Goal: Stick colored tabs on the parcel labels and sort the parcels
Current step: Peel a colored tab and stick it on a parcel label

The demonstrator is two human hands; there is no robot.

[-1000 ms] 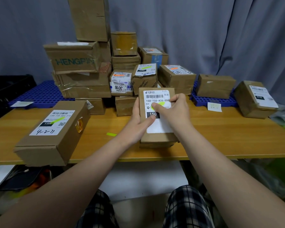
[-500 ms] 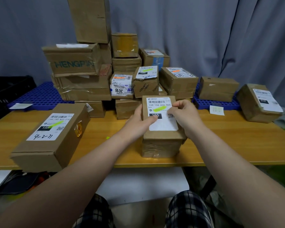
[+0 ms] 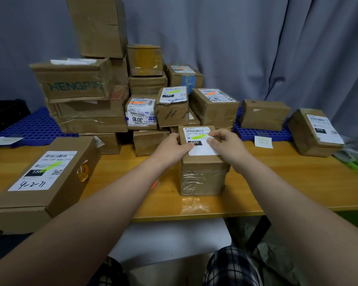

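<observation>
The left hand (image 3: 171, 148) curls its fingers round the left top edge of a taped cardboard parcel (image 3: 203, 178) standing on the wooden table (image 3: 287, 182). Its yellow-green tab (image 3: 198, 137) lies between both sets of fingers, and the right hand (image 3: 225, 145) grips the right edge. The box looks stiff and light with slick tape, so its side walls seem the surest hold.

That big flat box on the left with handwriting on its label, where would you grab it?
Probably by its two long side walls, squeezing inward, coming from the near end. The box lies flat, label up, and looks too wide for a one-sided grab. Its near end seems to overhang the table edge, so that end is open to reach under.
</observation>
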